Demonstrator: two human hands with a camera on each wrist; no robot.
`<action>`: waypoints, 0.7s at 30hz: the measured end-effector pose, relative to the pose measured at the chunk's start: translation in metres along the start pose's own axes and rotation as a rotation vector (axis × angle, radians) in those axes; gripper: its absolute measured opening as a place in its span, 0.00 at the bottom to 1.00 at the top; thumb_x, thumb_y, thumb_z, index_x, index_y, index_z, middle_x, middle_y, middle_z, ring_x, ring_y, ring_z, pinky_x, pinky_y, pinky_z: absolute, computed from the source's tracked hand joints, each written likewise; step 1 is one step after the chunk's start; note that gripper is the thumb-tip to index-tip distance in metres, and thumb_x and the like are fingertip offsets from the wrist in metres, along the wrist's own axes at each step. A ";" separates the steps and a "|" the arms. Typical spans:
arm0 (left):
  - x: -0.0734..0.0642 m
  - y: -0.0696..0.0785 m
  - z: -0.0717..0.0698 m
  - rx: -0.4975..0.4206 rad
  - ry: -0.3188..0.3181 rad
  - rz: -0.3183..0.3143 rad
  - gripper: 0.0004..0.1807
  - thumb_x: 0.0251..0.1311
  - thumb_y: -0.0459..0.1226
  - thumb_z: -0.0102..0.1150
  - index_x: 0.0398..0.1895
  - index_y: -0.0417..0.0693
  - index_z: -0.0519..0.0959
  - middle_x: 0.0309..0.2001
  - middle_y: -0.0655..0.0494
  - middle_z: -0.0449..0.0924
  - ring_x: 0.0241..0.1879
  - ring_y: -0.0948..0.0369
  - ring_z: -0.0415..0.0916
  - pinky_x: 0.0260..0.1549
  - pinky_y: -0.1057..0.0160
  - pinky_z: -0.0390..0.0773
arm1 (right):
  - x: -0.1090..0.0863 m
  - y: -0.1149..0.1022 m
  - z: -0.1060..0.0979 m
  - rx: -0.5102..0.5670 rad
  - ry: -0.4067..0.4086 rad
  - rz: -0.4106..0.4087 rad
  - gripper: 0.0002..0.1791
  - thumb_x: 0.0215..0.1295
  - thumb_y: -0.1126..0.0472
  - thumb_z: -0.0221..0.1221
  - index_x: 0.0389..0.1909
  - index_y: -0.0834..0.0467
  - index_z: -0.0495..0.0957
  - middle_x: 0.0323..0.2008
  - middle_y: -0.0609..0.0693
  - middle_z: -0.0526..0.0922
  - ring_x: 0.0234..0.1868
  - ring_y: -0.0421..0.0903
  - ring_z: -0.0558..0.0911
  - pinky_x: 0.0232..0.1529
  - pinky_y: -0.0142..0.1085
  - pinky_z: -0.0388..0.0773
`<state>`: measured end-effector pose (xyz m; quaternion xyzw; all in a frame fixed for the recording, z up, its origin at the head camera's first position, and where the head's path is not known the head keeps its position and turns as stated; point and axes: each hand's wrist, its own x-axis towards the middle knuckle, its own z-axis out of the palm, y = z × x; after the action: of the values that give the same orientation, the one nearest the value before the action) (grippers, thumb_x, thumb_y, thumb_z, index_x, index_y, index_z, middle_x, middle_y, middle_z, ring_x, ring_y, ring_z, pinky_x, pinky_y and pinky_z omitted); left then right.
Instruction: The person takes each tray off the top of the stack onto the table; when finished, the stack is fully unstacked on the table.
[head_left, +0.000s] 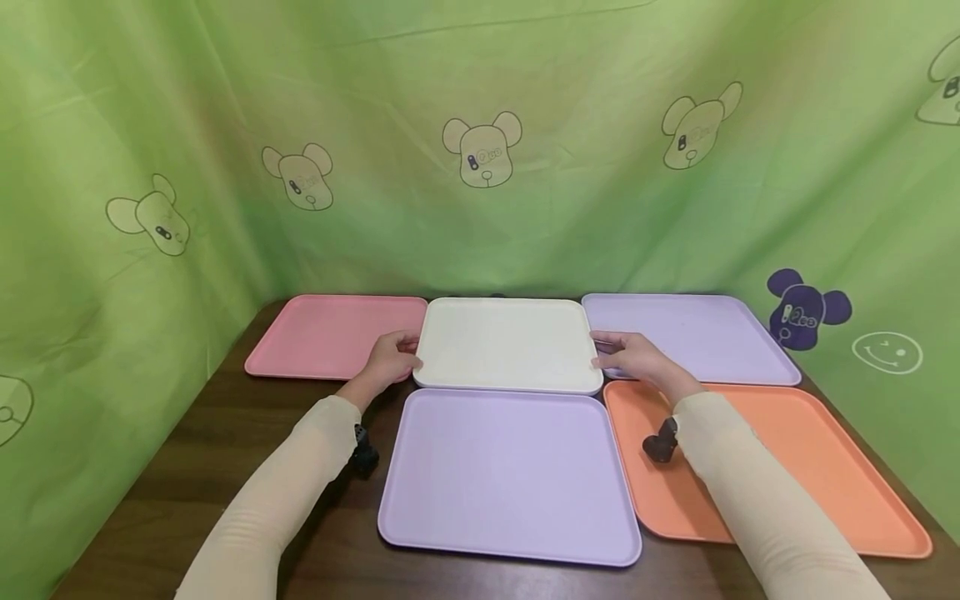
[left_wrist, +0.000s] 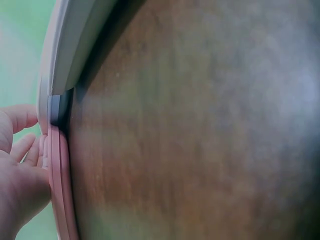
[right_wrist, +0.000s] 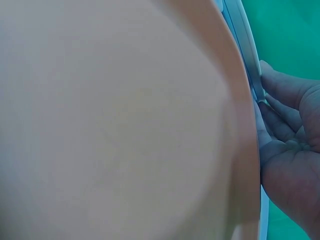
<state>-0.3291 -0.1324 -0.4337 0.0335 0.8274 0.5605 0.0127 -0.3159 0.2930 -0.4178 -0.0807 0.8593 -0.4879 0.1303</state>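
Note:
A white tray (head_left: 510, 346) lies at the back middle of the table. My left hand (head_left: 388, 360) grips its left edge, the thumb at the rim and the other fingers lower down, beside the pink tray (head_left: 337, 333). Its right edge is held by my right hand (head_left: 639, 358), next to a lavender tray (head_left: 675, 333). In the left wrist view the thumb touches the white tray's rim (left_wrist: 47, 75), while the fingers are partly hidden behind the pink rim (left_wrist: 62, 195). The right wrist view has the thumb against the tray edge (right_wrist: 245, 45); whether another tray lies underneath I cannot tell.
Nearer to me, another lavender tray (head_left: 510, 475) lies in front of the white one. An orange tray (head_left: 810, 467) sits under my right forearm. Dark wood table (head_left: 165, 492) shows at the left. A green printed cloth (head_left: 570, 225) hangs behind and at both sides.

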 end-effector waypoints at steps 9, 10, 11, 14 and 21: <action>-0.002 0.003 0.000 -0.008 0.035 -0.013 0.29 0.46 0.19 0.59 0.57 0.32 0.76 0.48 0.39 0.79 0.45 0.52 0.76 0.30 0.65 0.81 | 0.001 -0.001 0.000 0.005 -0.004 0.016 0.38 0.66 0.65 0.60 0.72 0.69 0.54 0.67 0.69 0.61 0.69 0.61 0.61 0.64 0.46 0.65; -0.002 0.003 0.000 -0.024 0.037 -0.024 0.29 0.46 0.19 0.59 0.58 0.33 0.76 0.49 0.39 0.79 0.41 0.54 0.77 0.28 0.65 0.81 | 0.000 -0.002 0.000 0.009 -0.003 0.015 0.38 0.66 0.65 0.60 0.72 0.69 0.54 0.67 0.69 0.62 0.69 0.61 0.61 0.64 0.45 0.65; -0.003 0.004 -0.001 -0.046 0.037 -0.036 0.29 0.47 0.19 0.58 0.58 0.33 0.76 0.49 0.39 0.79 0.37 0.56 0.78 0.24 0.66 0.80 | 0.000 -0.002 0.001 0.010 -0.003 0.014 0.37 0.66 0.65 0.60 0.72 0.69 0.55 0.67 0.69 0.62 0.69 0.61 0.61 0.64 0.45 0.64; -0.004 0.005 -0.003 -0.121 0.038 -0.070 0.30 0.47 0.19 0.55 0.59 0.36 0.76 0.49 0.40 0.80 0.21 0.61 0.74 0.15 0.66 0.76 | -0.002 -0.004 0.001 0.004 0.000 0.013 0.37 0.67 0.63 0.60 0.72 0.69 0.55 0.67 0.69 0.62 0.69 0.61 0.60 0.66 0.48 0.61; -0.005 0.009 -0.008 -0.221 0.035 -0.115 0.29 0.51 0.22 0.53 0.61 0.38 0.75 0.50 0.39 0.79 0.15 0.61 0.75 0.16 0.64 0.78 | 0.000 -0.001 0.000 -0.025 0.008 0.006 0.35 0.68 0.62 0.60 0.71 0.69 0.57 0.67 0.69 0.62 0.69 0.61 0.59 0.67 0.49 0.59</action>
<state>-0.3243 -0.1368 -0.4224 -0.0255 0.7611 0.6472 0.0341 -0.3156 0.2925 -0.4168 -0.0777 0.8662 -0.4769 0.1273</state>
